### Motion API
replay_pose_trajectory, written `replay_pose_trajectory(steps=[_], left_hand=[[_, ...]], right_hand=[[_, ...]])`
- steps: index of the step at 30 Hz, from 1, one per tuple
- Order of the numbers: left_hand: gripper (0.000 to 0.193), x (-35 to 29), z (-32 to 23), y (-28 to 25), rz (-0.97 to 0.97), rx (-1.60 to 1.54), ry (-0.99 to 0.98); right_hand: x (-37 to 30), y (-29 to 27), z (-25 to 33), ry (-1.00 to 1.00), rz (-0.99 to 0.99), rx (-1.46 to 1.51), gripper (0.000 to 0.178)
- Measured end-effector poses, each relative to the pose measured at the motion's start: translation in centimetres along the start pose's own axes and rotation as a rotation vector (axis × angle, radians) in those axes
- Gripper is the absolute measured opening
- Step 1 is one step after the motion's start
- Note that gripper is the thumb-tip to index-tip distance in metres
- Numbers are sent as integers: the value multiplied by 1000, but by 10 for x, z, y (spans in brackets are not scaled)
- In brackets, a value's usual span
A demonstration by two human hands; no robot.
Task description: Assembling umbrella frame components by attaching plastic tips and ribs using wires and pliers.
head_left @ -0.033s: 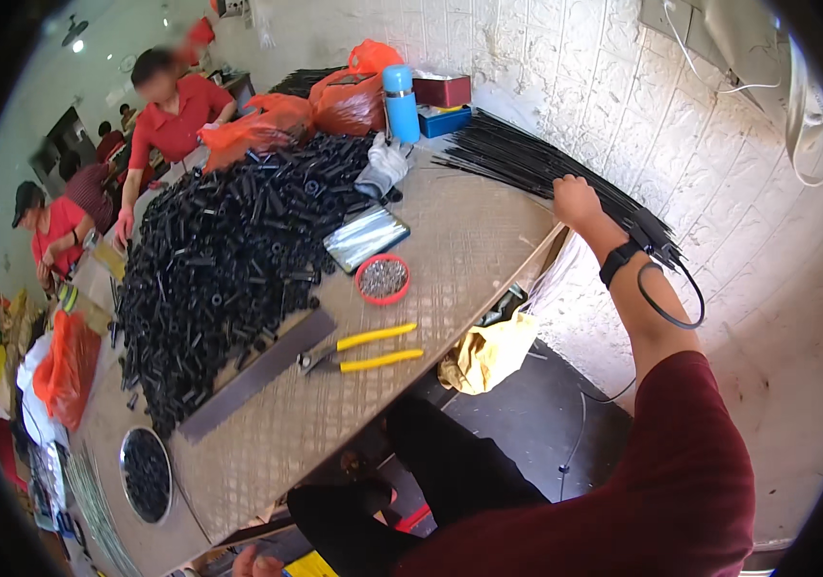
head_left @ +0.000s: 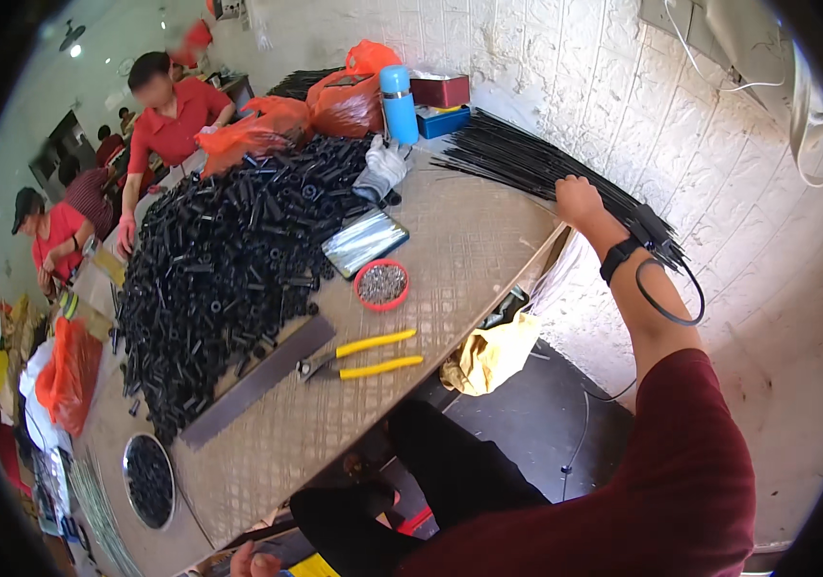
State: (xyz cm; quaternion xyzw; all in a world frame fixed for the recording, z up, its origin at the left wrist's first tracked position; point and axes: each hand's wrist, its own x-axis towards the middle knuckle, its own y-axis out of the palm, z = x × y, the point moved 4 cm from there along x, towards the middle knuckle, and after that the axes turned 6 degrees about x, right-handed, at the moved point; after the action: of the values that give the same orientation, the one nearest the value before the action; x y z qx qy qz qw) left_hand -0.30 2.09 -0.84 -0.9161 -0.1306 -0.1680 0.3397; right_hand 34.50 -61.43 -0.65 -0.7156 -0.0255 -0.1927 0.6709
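Two hands: right hand (head_left: 579, 201) curled at black rods (head_left: 527, 154), cannot tell if pinching; left hand (head_left: 255, 562) low, fingers bent, grip unclear. Rods on counter (head_left: 474, 226) beside wall (head_left: 565, 58); likely light, springy: grasp mid-length.

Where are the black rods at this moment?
In the head view, the black rods lie at upper right, along the wall, beside the right hand.

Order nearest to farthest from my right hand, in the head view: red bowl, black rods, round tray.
1. Black rods: right beside your right hand.
2. Red bowl: to the hand's left.
3. Round tray: farther left, lower in view.
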Motion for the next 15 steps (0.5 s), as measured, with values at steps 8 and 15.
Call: replay_pose_trajectory(steps=[8,15], left_hand=[[24,89,-39,46,-136,-161,-372],[18,110,-40,52,-175,-113,-296]], right_hand=[[27,17,-4,-170,28,-253,16],[25,-5,-13,-179,-253,-213,9]])
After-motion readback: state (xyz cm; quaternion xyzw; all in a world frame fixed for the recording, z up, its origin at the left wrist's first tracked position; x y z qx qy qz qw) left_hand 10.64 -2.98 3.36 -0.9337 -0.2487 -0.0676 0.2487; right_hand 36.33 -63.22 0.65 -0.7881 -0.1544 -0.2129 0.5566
